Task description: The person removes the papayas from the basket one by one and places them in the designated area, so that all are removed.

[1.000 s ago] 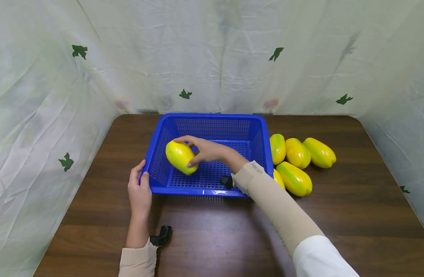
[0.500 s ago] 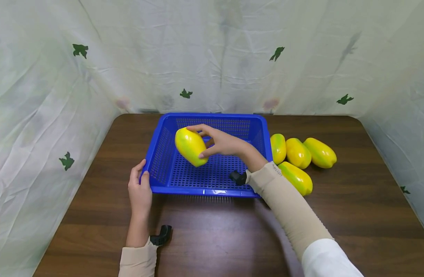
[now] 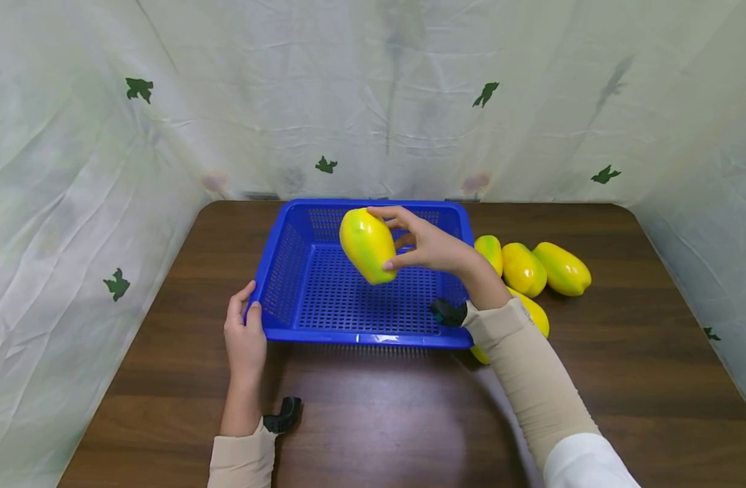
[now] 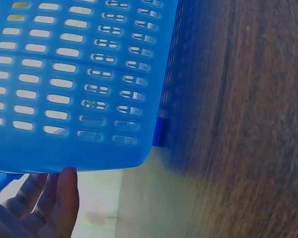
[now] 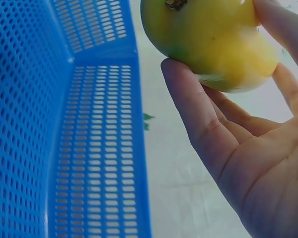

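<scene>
A blue plastic basket with slotted walls stands on the wooden table. My left hand grips its rim at the near left corner; in the left wrist view fingers show at the rim beside the slotted wall. A glossy yellow papaya with a green streak is held over the basket by my right hand, thumb low and fingers along the top. The right wrist view shows this papaya's brown stem end, with the basket wall beside it.
Several more papayas lie on the table right of the basket, some partly hidden by the right forearm. A pale cloth backdrop with green leaf-shaped patches surrounds the table. Black camera mounts sit at both wrists.
My right hand has lifted the papaya from low in the basket's left part, up and to the right. The left hand and the basket have stayed in place.
</scene>
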Action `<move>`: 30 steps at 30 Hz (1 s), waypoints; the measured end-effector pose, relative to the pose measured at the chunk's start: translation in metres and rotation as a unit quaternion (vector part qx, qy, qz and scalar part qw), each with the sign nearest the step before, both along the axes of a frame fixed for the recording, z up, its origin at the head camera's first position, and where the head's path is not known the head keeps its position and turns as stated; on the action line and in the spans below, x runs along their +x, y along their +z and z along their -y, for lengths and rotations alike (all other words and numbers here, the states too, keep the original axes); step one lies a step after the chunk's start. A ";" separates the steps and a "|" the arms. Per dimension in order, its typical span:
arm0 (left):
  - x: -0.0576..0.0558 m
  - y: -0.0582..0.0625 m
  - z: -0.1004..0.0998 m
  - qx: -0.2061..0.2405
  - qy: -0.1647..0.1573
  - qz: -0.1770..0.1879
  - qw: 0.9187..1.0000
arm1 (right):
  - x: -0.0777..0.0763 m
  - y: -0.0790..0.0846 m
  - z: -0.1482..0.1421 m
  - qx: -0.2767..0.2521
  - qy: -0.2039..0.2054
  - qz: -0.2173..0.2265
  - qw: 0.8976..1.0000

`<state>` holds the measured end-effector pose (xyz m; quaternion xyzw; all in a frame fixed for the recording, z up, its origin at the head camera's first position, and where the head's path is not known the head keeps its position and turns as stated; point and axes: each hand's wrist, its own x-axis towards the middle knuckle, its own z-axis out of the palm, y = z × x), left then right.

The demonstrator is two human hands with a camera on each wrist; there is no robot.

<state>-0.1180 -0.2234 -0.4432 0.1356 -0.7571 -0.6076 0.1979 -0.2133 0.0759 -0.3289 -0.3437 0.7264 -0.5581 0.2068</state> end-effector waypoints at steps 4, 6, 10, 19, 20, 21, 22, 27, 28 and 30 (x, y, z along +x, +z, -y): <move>-0.001 0.000 0.000 0.001 -0.007 0.005 1.000 | 0.007 0.001 -0.014 0.001 -0.022 -0.005 1.000; -0.002 -0.001 0.001 0.003 -0.008 0.006 1.000 | 0.008 -0.001 -0.023 -0.001 -0.032 -0.007 0.999; -0.002 -0.001 0.000 0.006 -0.006 0.002 1.000 | 0.007 -0.012 -0.041 -0.007 -0.049 -0.005 0.999; 0.000 0.001 -0.003 -0.003 -0.007 0.004 1.000 | 0.017 -0.024 -0.080 -0.001 -0.086 -0.037 0.996; 0.000 0.001 -0.003 -0.003 -0.007 0.004 1.000 | 0.019 -0.025 -0.084 -0.001 -0.090 -0.038 0.995; 0.000 0.001 -0.003 -0.003 -0.007 0.003 1.000 | 0.021 -0.025 -0.087 -0.001 -0.096 -0.037 0.995; 0.000 0.001 -0.003 -0.003 -0.006 0.002 1.000 | 0.023 -0.026 -0.091 -0.001 -0.102 -0.035 0.994; -0.002 0.000 -0.002 0.003 -0.003 -0.010 1.000 | 0.032 -0.029 -0.105 -0.014 -0.126 -0.032 0.991; -0.002 0.000 -0.002 0.004 -0.004 -0.009 1.000 | 0.033 -0.030 -0.108 -0.018 -0.131 -0.031 0.991; -0.003 -0.001 -0.001 0.006 -0.004 -0.006 1.000 | 0.037 -0.031 -0.114 -0.025 -0.141 -0.028 0.989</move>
